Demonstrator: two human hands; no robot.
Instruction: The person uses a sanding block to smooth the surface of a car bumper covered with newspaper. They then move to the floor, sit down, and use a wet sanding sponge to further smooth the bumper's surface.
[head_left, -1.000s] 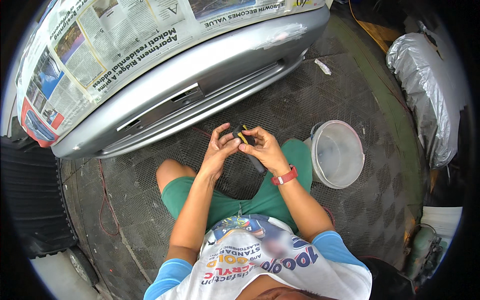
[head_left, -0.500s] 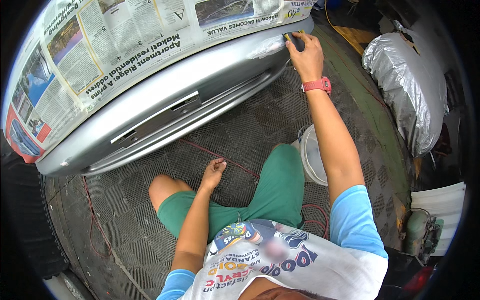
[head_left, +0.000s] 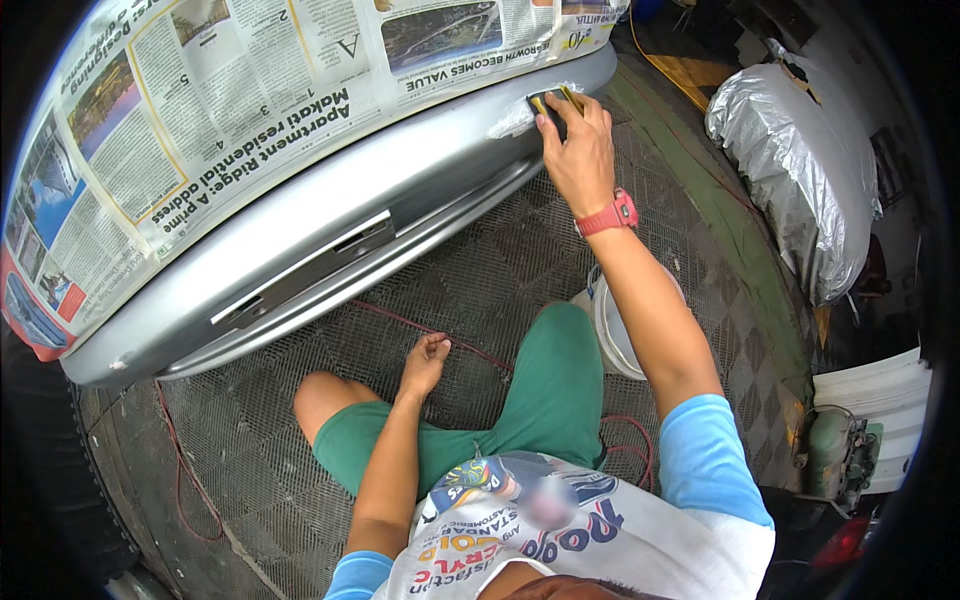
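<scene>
My right hand [head_left: 580, 160] is stretched forward, its fingers closed on a dark sanding block [head_left: 547, 101] with yellow edges. The block is pressed against the upper face of a silver car bumper [head_left: 290, 240], over a whitish sanded patch [head_left: 510, 124]. Part of the block is hidden by my fingers. Above the bumper, newspaper [head_left: 250, 130] masks the car body. My left hand [head_left: 425, 365] hovers near my knees, apart from the bumper, fingers curled together with nothing visible in them.
A white bucket [head_left: 615, 325] stands beside my right knee on the dark textured mat [head_left: 440, 280]. A thin red hose [head_left: 470, 350] runs across the mat. Silver plastic sheeting [head_left: 790, 170] covers something at the right, with a green compressor [head_left: 830, 440] nearer me.
My right hand has slid the sanding block left along the bumper, onto the whitish patch. My view has shifted slightly; my left hand stays curled in about the same place.
</scene>
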